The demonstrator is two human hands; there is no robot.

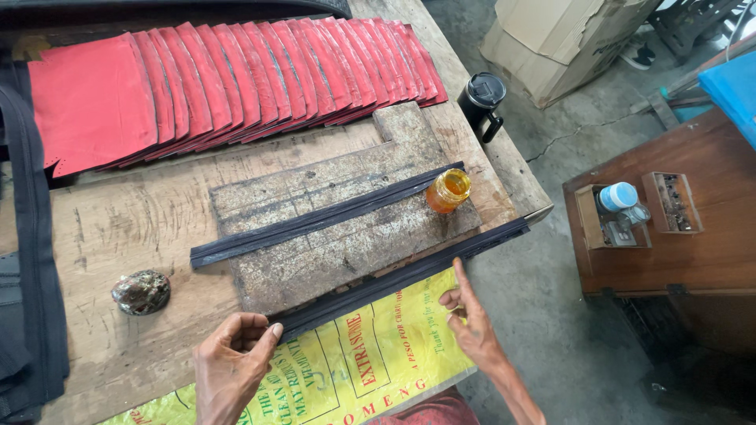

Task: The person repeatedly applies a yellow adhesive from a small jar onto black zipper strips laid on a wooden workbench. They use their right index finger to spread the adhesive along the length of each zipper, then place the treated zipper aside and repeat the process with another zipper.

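Left hand pinches the near end of a long black strip with thumb and fingertips closed on it; right hand rests half open, forefinger stretched out and touching the strip's other half. This strip lies along the near edge of a worn board on the workbench, partly over a yellow printed sack. The hands look to be lining up the strip; pressing it flat seems to call for steady, even fingertip pressure. A second black strip crosses the board towards an amber jar.
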